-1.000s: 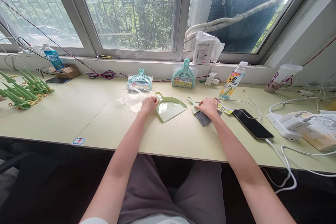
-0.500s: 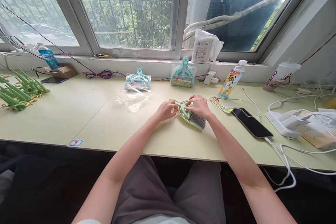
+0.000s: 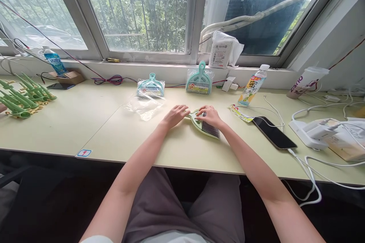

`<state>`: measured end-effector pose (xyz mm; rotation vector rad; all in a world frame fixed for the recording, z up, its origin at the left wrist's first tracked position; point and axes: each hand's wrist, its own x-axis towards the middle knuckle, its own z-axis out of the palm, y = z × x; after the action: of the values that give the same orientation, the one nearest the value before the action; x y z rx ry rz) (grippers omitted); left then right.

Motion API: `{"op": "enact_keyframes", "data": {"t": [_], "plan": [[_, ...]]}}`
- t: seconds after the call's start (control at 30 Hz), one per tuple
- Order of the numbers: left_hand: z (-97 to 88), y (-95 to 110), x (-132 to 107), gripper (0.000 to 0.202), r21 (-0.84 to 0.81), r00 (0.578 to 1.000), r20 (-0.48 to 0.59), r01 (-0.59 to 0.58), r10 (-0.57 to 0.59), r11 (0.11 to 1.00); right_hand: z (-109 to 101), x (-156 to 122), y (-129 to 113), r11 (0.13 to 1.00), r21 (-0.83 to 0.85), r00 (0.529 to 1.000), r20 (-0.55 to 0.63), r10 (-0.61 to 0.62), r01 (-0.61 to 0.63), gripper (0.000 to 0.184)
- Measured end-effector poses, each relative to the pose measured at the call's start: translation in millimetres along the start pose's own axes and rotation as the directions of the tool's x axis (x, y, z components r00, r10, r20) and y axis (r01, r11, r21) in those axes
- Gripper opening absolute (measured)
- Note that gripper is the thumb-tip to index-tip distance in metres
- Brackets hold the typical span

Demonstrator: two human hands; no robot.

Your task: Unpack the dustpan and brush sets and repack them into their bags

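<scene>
A small green dustpan point(image 3: 203, 130) lies on the desk between my hands, with a grey-bristled hand brush point(image 3: 210, 129) nested in it. My left hand point(image 3: 176, 116) is closed around the handle end on the left, and its fingers cover most of that handle. From above, my right hand point(image 3: 210, 115) grips the brush near the top of its bristles, fingers curled over it. Behind them stand two wrapped blue-green dustpan sets, one on the left point(image 3: 151, 86) and one on the right point(image 3: 199, 83). A crumpled clear plastic wrapper point(image 3: 144, 107) lies left of my hands.
To the right are a drink bottle point(image 3: 252, 86), a bright card point(image 3: 240, 113), a phone point(image 3: 274, 133) on a cable and a power strip point(image 3: 309, 136). Green plastic parts point(image 3: 24, 100) occupy the far left, where another person's fingers point(image 3: 2, 107) show at the edge.
My left hand has shifted slightly left and now covers the handle end. The dustpan and brush have turned a little, and my right hand has moved slightly left with them.
</scene>
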<state>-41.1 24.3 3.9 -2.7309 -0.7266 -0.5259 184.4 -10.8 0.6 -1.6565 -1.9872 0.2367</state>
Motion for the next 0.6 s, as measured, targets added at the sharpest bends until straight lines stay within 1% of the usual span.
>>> {"op": "enact_keyframes", "data": {"t": [0.07,0.1,0.17,0.33,0.43,0.53,0.6], "plan": [[-0.7,3,1,0.032,0.029,0.997,0.048,-0.069,0.068,0.997,0,1,2,1.000,0.028,1.000,0.008,0.009,-0.009,0.018],[-0.5,5,1,0.033,0.039,0.993,0.084,-0.086,0.083,0.995,-1,1,4,0.999,0.039,1.000,0.011,0.012,-0.012,0.018],[0.6,9,2,0.036,0.050,0.989,0.128,-0.082,0.075,0.995,-2,2,6,0.998,0.054,1.000,0.015,0.017,-0.017,0.018],[2.5,14,3,0.038,0.003,0.993,0.119,-0.013,0.012,1.000,-3,5,7,1.000,0.025,1.000,0.030,0.009,-0.010,0.018],[2.5,15,4,0.037,-0.033,0.990,0.139,0.019,-0.015,0.999,-3,4,6,1.000,-0.017,0.999,0.043,-0.005,0.006,0.017],[4.8,14,3,0.036,-0.048,0.989,0.148,0.027,-0.020,0.998,-4,1,3,0.998,-0.054,0.999,0.052,-0.017,0.019,0.018],[7.3,12,3,0.036,-0.077,0.992,0.121,0.027,-0.017,0.997,-5,-2,0,0.996,-0.085,0.999,0.040,-0.033,0.037,0.018]]}}
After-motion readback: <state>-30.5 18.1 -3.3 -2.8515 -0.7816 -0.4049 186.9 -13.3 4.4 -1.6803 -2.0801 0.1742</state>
